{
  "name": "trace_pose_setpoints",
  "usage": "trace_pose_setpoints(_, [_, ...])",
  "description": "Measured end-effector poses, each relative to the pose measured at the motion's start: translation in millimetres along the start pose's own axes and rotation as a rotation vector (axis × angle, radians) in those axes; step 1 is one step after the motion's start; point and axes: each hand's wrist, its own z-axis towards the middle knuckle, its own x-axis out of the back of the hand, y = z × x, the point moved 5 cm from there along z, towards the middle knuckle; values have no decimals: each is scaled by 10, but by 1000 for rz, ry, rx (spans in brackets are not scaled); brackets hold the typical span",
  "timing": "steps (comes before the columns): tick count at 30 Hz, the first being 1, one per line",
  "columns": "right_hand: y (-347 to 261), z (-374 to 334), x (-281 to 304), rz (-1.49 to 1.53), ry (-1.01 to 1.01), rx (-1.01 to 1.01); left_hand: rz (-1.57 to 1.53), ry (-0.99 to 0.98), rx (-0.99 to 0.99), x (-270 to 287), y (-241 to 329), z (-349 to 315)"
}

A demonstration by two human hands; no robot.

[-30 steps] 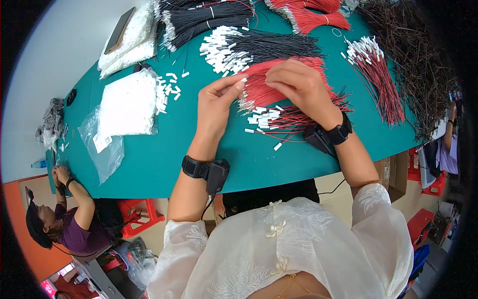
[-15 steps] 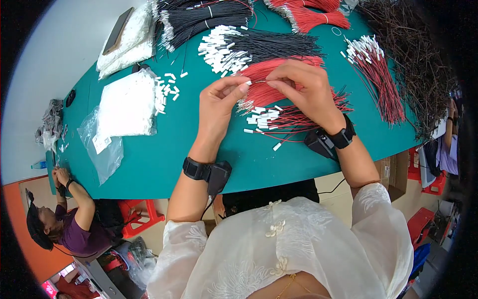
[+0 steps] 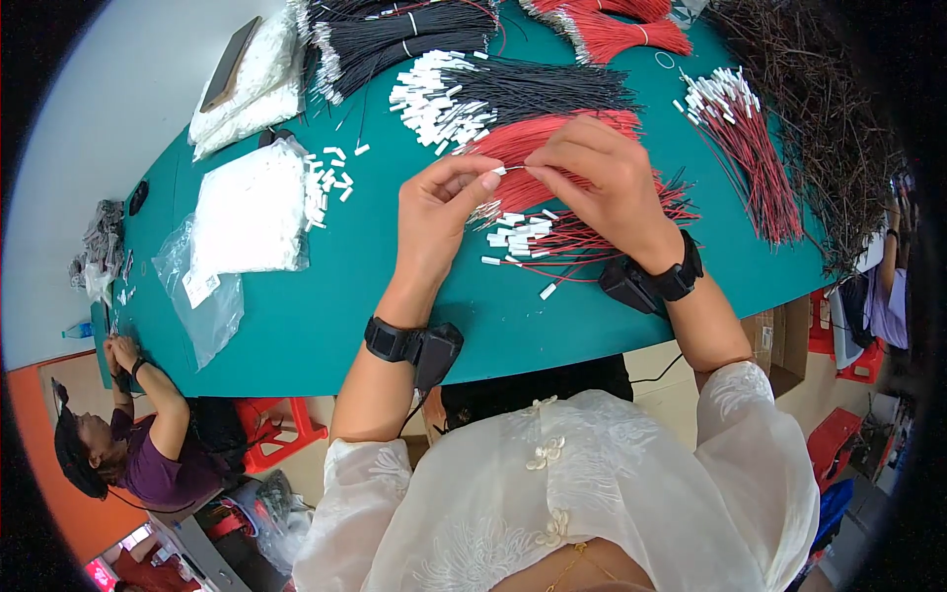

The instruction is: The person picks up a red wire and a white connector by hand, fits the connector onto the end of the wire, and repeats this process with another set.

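My left hand [image 3: 434,212] pinches a small white connector housing [image 3: 499,171] between thumb and forefinger. Facing it, my right hand [image 3: 602,183] grips a thin wire [image 3: 516,168] near its end. The wire's tip meets the housing; how far it sits inside is too small to tell. Under my hands lies a bundle of red wires [image 3: 612,120], partly hidden by my fingers. Just below them rest red and black wires with white housings [image 3: 523,235]. Behind is a black wire bundle [image 3: 562,87] with many white ends.
On the green table [image 3: 395,306], a bag of white housings [image 3: 252,212] lies left, with loose housings [image 3: 330,187] beside it. Red-black wires [image 3: 755,168] and a dark tangled heap [image 3: 799,109] lie right. Another person [image 3: 148,434] works at the left edge.
My hands have come closer together, and the wire's tip now meets the white connector housing. The left hand has shifted slightly right.
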Motion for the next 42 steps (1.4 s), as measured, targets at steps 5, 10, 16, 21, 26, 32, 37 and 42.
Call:
trace_pose_setpoints(5, [-10,5,-11,-18,-10,11,17,-22,17,-8,-10,-2])
trace_pose_setpoints(10, [-15,-4,-43,1,-21,-6,2,-21,-3,-29,-7,-5])
trace_pose_setpoints(16, [4,-14,-78,36,-45,-33,50,-22,-36,-41,1,-23])
trace_pose_setpoints(21, [6,-18,-95,80,-89,-63,43,-28,-61,-46,2,-29])
trace_pose_setpoints(26, [31,-28,-112,106,-103,-65,53,-56,-86,-51,-4,-19])
trace_pose_setpoints(32, [105,13,-38,117,-126,-125,60,-41,-28,-53,17,-16])
trace_pose_setpoints(37, [174,-5,60,28,-277,-202,278,91,-163,107,81,49])
trace_pose_setpoints(42, [66,-118,-8,2,-753,-334,804,269,-355,339,135,112])
